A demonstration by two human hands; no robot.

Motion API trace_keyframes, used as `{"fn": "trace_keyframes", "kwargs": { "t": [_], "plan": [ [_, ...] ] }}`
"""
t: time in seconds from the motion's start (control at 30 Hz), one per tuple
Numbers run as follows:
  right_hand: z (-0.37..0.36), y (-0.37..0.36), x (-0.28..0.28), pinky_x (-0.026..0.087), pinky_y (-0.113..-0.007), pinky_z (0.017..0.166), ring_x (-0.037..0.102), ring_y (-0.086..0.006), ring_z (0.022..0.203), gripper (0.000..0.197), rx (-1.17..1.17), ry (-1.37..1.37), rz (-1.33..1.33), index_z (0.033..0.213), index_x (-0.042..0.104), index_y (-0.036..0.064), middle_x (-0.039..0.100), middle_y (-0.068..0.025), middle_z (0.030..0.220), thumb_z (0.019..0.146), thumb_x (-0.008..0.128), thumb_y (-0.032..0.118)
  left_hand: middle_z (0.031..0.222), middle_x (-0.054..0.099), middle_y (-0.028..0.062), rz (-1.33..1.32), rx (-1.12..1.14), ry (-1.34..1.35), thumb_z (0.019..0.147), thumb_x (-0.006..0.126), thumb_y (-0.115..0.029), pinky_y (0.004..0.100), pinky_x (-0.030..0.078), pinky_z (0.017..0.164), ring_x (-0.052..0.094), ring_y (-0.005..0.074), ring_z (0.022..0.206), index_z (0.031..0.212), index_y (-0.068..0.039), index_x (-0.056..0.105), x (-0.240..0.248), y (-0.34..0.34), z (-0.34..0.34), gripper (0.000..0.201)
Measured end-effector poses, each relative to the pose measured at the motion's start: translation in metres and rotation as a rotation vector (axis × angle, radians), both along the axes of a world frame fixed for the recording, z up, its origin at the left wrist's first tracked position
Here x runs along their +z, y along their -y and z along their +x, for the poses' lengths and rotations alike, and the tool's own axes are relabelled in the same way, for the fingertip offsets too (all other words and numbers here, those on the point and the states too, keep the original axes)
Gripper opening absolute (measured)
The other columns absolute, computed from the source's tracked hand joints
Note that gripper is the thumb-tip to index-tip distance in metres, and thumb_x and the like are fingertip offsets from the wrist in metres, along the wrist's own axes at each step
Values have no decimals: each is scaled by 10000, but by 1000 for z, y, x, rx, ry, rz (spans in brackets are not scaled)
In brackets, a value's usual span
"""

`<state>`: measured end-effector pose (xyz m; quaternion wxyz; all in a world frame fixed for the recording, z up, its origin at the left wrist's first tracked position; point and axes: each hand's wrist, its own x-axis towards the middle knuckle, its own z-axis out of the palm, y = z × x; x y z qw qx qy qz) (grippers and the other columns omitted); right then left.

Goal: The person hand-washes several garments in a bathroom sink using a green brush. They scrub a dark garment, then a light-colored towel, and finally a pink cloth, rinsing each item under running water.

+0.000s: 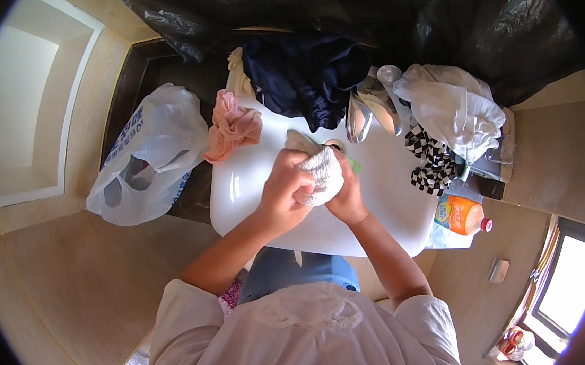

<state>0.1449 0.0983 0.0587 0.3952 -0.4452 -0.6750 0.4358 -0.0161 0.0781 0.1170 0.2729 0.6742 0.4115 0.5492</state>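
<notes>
Over the white washbasin (391, 201), both my hands grip a bunched white cloth (325, 176) with a knitted or terry-like texture. My left hand (283, 189) has its fingers curled round the near left side of it. On the right side, my right hand (348, 195) is closed against the same cloth, its fingers partly hidden behind it. A pale end of fabric sticks up above my left hand, and a bit of green shows beside my right fingers. Just beyond my hands is the drain area of the basin, mostly covered by them.
A dark navy garment (307, 77) drapes over the basin's far edge, with a pink cloth (233, 126) left of it. Chrome taps (358, 117) stand behind. Plastic bags (157, 145) lie at left; at right are a white bag (449, 103), checkered fabric (432, 163) and an orange bottle (464, 216).
</notes>
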Motion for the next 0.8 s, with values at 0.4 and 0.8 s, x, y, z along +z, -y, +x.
{"fn": "trace_keyframes", "kwargs": {
  "t": [0.4,0.8],
  "plan": [
    [-45,-132,108,449,-458,969,521,-427,1161,765,-162,140,607,1394,497,125,518,-203,1299,667,475,-113,1315,449,193,288,243,-126,742,548,150,390,463,962,503,373,1181,1235,-104,520,47,-129,-41,555],
    [-53,-120,33,239,-532,1143,359,-325,1393,518,-91,863,731,1379,495,140,393,-103,1497,880,630,175,1501,389,108,84,250,-698,847,591,31,478,310,1129,295,363,1419,1394,-105,467,-37,-124,-59,577]
  ]
}}
